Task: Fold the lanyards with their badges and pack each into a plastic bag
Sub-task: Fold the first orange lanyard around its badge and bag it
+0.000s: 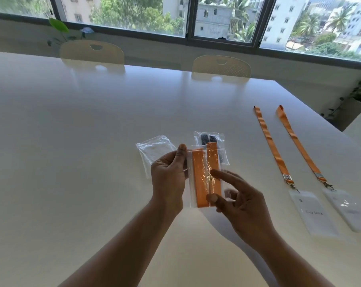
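Left hand: your left hand (168, 177) grips the left edge of the held bag (191, 189), thumb laid over its top corner, fingers curled behind.
Right hand: your right hand (243, 206) pinches the bag's lower right part, thumb on the front, index finger stretched out and touching the plastic higher up; the other fingers show dimly behind the bag.
Held bag: clear plastic, raised upright above the bench (72, 141) between your two hands.
Folded lanyard (199, 183): orange, doubled into two strips side by side inside the held bag.
Second bag (208, 138): lies on the bench just beyond the held one, with dark contents.
Empty bags (152, 150): a small clear heap on the bench, behind your left hand.
Loose lanyards: the nearer lanyard (270, 141) and the outer lanyard (295, 139) lie stretched out flat to your right, side by side and apart.
Badges: the nearer badge (314, 212) and the outer badge (345, 208) are clipped to their near ends.
Chairs: two pale chairs (92, 51) stand at the bench's far edge.
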A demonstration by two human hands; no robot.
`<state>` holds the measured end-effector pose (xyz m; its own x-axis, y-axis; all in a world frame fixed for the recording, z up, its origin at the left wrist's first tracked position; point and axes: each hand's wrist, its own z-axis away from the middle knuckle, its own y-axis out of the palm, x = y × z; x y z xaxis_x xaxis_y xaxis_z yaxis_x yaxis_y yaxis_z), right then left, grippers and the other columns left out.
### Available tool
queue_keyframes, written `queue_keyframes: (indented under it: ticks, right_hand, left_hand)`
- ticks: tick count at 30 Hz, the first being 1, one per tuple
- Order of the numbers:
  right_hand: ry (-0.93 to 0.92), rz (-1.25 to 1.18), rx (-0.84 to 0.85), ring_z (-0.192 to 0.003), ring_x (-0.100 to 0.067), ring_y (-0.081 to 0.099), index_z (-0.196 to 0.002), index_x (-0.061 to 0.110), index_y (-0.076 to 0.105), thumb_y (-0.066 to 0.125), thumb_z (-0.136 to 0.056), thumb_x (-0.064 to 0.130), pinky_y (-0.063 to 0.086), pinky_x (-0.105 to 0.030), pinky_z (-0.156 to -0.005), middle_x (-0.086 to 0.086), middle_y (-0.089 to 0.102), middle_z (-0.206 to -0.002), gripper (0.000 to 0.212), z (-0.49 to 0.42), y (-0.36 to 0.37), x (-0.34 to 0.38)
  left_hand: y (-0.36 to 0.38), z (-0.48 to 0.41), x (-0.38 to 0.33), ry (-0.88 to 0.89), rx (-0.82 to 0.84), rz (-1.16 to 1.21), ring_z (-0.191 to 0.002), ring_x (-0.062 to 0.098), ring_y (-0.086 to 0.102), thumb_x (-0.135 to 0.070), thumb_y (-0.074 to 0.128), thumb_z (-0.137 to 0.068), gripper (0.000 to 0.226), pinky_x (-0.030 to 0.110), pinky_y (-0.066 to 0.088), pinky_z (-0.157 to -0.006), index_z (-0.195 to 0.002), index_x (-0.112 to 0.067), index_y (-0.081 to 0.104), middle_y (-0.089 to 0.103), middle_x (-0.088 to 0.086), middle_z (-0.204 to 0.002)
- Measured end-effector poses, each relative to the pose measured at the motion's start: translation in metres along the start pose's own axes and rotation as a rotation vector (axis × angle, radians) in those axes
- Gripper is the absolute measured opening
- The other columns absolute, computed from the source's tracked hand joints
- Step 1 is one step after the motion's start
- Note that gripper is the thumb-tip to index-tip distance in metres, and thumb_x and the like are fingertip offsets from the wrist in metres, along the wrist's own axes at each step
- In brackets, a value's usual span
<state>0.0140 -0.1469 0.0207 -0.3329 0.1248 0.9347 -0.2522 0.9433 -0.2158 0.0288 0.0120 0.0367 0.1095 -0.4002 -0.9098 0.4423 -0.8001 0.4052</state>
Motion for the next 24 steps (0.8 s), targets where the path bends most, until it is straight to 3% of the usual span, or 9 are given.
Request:
queue_keyframes:
  ticks: [4,8,11,14,17,19,22,24]
  right_hand:
    - [0.001,0.022,-0.029,-0.091,-0.015,0.065,-0.123,0.036,0.060,0.068,-0.071,0.060,0.058,-0.028,-0.064,0.027,0.058,-0.123,0.057,0.003,-0.003,-0.001]
    - [-0.005,0.000,-0.067,-0.087,-0.010,0.066,-0.119,0.036,0.062,0.070,-0.075,0.036,0.058,-0.025,-0.065,0.028,0.061,-0.117,0.044,0.006,-0.006,0.000]
    - [0.026,-0.030,-0.095,-0.099,-0.011,0.065,-0.117,0.033,0.066,0.071,-0.074,0.032,0.059,-0.029,-0.072,0.026,0.062,-0.116,0.044,0.005,-0.010,-0.002]
    - [0.054,-0.035,-0.155,-0.107,-0.009,0.063,-0.117,0.029,0.064,0.069,-0.075,0.027,0.059,-0.028,-0.073,0.023,0.062,-0.117,0.043,0.003,-0.015,-0.004]
    - [0.074,-0.040,-0.222,-0.095,-0.009,0.067,-0.116,0.032,0.061,0.068,-0.079,0.022,0.057,-0.022,-0.065,0.015,0.061,-0.121,0.038,-0.002,-0.021,-0.002]
    - [0.081,-0.027,-0.262,-0.085,-0.016,0.071,-0.116,0.033,0.060,0.068,-0.083,0.018,0.058,-0.023,-0.063,0.008,0.065,-0.118,0.037,-0.008,-0.027,0.000]
    - [0.098,0.014,-0.317,-0.078,-0.022,0.071,-0.118,0.033,0.060,0.066,-0.087,0.016,0.059,-0.025,-0.063,0.016,0.073,-0.093,0.036,-0.019,-0.037,0.000]
    - [0.118,0.044,-0.342,-0.074,-0.015,0.070,-0.121,0.029,0.060,0.062,-0.090,0.014,0.058,-0.022,-0.063,0.028,0.071,-0.081,0.034,-0.031,-0.045,-0.003]
  left_hand:
    - [0.001,0.001,0.002,-0.028,0.036,0.003,-0.079,0.019,0.075,-0.032,0.056,-0.093,0.023,0.029,0.060,-0.065,-0.087,-0.016,0.072,0.076,0.001,-0.082]
    - [0.000,0.000,0.004,-0.032,0.125,-0.072,-0.081,0.015,0.075,-0.038,0.054,-0.094,0.026,0.022,0.057,-0.061,-0.093,-0.019,0.071,0.077,-0.003,-0.086]
    - [-0.001,0.000,0.007,-0.012,0.172,-0.177,-0.083,0.013,0.074,-0.045,0.049,-0.094,0.030,0.021,0.057,-0.061,-0.096,-0.024,0.069,0.076,-0.005,-0.087]
    - [-0.002,-0.003,0.011,0.122,0.155,-0.406,-0.089,0.010,0.070,-0.056,0.047,-0.087,0.032,0.027,0.059,-0.073,-0.096,-0.032,0.065,0.072,-0.007,-0.091]
    - [-0.006,-0.007,0.012,0.310,0.187,-0.647,-0.096,0.002,0.066,-0.058,0.050,-0.084,0.041,0.017,0.053,-0.076,-0.109,-0.029,0.065,0.069,-0.014,-0.100]
    - [-0.009,-0.009,0.014,0.415,0.207,-0.804,-0.102,0.002,0.064,-0.054,0.056,-0.088,0.043,0.020,0.053,-0.082,-0.118,-0.025,0.064,0.066,-0.015,-0.110]
    - [-0.012,-0.008,0.017,0.512,0.280,-1.060,-0.112,0.007,0.059,-0.050,0.059,-0.089,0.043,0.029,0.049,-0.094,-0.126,-0.026,0.060,0.061,-0.014,-0.125]
    - [-0.012,-0.007,0.021,0.528,0.346,-1.183,-0.127,0.009,0.050,-0.051,0.058,-0.089,0.050,0.030,0.042,-0.105,-0.132,-0.027,0.055,0.055,-0.013,-0.136]
